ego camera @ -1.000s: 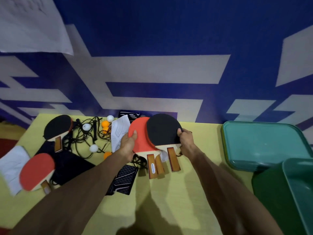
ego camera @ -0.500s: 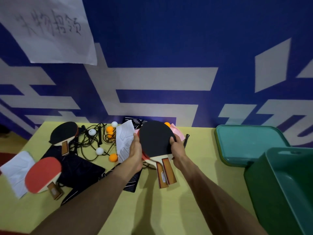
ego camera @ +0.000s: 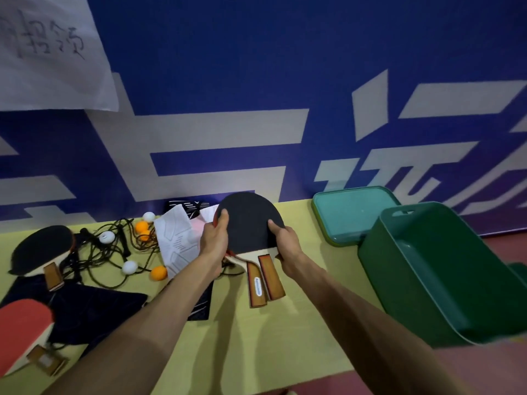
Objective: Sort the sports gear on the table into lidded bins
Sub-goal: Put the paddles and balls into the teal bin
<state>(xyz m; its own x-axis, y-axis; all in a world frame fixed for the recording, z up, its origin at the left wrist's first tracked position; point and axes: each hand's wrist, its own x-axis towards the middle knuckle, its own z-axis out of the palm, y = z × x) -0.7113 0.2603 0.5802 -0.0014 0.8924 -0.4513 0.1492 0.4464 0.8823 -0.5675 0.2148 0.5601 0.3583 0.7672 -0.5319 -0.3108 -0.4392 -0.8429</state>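
Observation:
Two stacked table tennis paddles (ego camera: pixel 247 220), black rubber on top and a red edge below, are held above the yellow table (ego camera: pixel 302 317). My left hand (ego camera: pixel 214 240) grips their left edge and my right hand (ego camera: pixel 283 241) grips their right edge; both wooden handles point toward me. An open dark green bin (ego camera: pixel 427 277) stands at the right with a teal lid (ego camera: pixel 350 213) lying behind it. At the far left lie a black-faced paddle (ego camera: pixel 42 246) and a red-faced paddle (ego camera: pixel 21 323).
Tangled black cords (ego camera: pixel 114 252) with white and orange balls (ego camera: pixel 158 272) cover the left middle. White printed sheets (ego camera: pixel 176 243) and dark cloth pouches (ego camera: pixel 94 309) lie near my left arm. A blue and white banner wall (ego camera: pixel 256 95) backs the table.
The two paddles have been slid together into one stack, the black one covering the red. Both hands with the stack have shifted toward the green bin, which now shows more fully.

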